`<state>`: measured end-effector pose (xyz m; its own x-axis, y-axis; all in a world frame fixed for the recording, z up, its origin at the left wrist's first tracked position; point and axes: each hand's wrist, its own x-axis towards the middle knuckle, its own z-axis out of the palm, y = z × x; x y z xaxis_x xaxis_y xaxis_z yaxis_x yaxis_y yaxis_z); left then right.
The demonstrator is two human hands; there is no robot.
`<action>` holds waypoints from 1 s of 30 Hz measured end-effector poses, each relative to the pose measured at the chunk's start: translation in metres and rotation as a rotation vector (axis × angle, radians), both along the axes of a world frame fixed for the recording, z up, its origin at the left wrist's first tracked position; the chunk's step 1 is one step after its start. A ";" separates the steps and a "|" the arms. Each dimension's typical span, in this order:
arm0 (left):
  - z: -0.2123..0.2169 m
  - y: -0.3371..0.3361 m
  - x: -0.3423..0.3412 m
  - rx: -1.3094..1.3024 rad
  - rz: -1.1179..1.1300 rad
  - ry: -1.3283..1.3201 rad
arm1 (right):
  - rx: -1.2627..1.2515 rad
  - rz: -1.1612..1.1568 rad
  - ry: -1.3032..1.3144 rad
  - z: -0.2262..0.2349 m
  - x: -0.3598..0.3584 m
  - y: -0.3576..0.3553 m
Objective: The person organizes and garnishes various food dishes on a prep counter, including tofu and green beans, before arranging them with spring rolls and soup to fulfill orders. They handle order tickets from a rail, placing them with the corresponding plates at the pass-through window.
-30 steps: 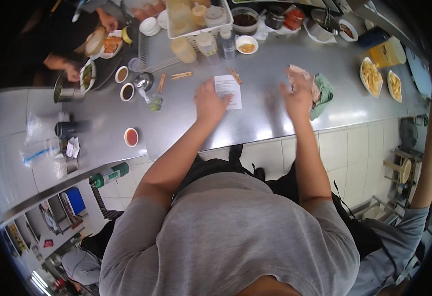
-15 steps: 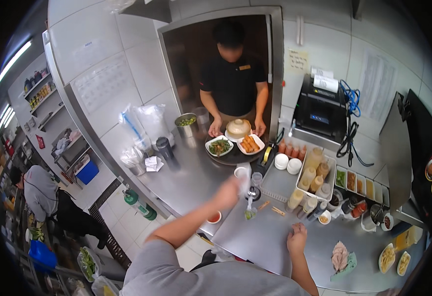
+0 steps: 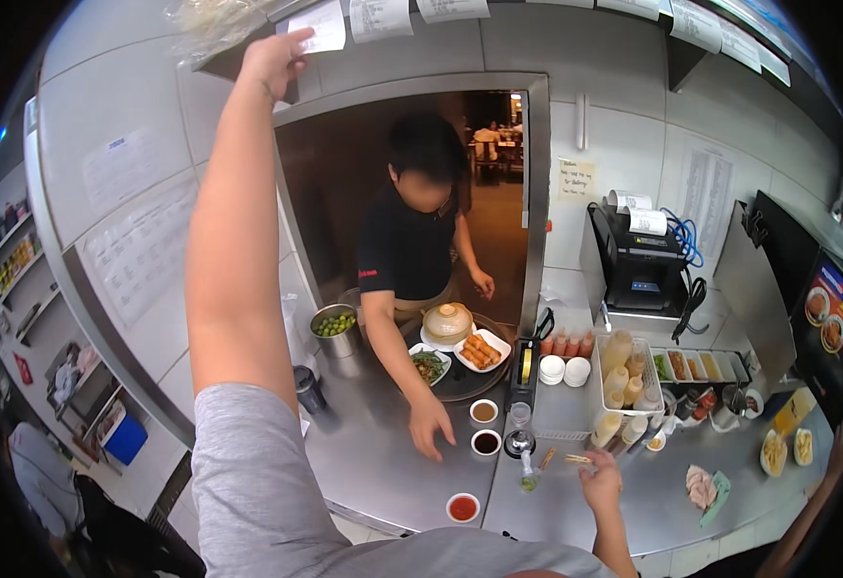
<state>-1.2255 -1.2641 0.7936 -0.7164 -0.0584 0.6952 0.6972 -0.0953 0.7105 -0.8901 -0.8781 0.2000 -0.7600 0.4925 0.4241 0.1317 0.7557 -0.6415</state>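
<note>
My left arm stretches up, and my left hand (image 3: pixel 274 63) pinches a white paper slip (image 3: pixel 318 27) at the overhead rail. Low over the counter, my right hand (image 3: pixel 602 477) has curled fingers closed at the end of a small wooden clothespin (image 3: pixel 576 459); a second clothespin (image 3: pixel 548 458) lies beside it. To their left stand a brown sauce dish (image 3: pixel 484 411), a dark sauce dish (image 3: pixel 486 442) and a red sauce dish (image 3: pixel 462 508). A co-worker's hand (image 3: pixel 431 429) reaches down next to these dishes from the hatch.
On a round tray sit a lidded clay pot (image 3: pixel 447 324), fried rolls (image 3: pixel 481 351) and greens (image 3: pixel 428 367). A bottle basket (image 3: pixel 627 380) and printer (image 3: pixel 640 260) stand right of the hatch. Another person's arm (image 3: pixel 836 458) shows at the right edge.
My left hand has risen from above the counter to the overhead rail. My right hand has come to the clothespin. The co-worker has let go of the tray and reaches toward the dishes.
</note>
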 end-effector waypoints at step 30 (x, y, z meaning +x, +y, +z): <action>0.046 0.001 -0.103 -0.047 -0.703 -0.032 | -0.330 -0.236 0.032 -0.032 0.048 -0.059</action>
